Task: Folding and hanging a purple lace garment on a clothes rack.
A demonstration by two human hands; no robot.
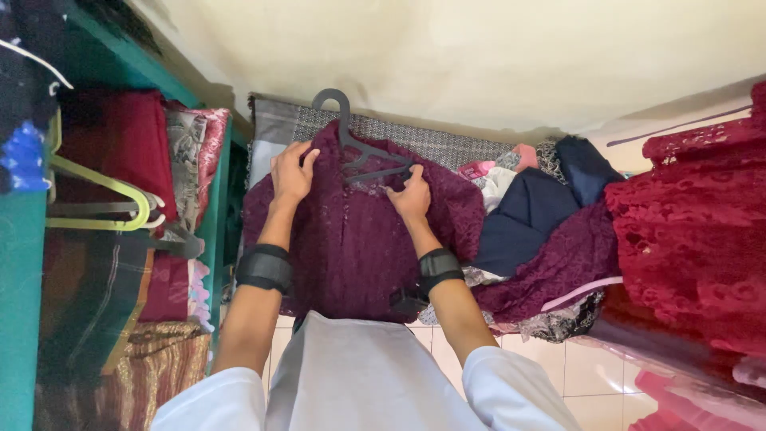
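A dark maroon lace garment (351, 239) lies spread flat, front side up, its neckline pointing away from the viewer and its lower edge nearest the viewer. The fabric is textured, patterned lace with a scalloped collar area. A dark grey plastic hanger (357, 144) sits at the neckline, its hook sticking out beyond the collar and its arms partly tucked inside the garment's shoulders.

**Lighting and picture quality, head view**

Soft, even indoor light; source not visible. Pale wall (479, 56) is brightest, slightly washed, no hard glare. Dark shadow band runs along the wall behind the piled clothes (550, 239). Green shelf (20, 303) interior is dim. Wide-angle bending shows at the edges. Focus is fair throughout, slightly soft.
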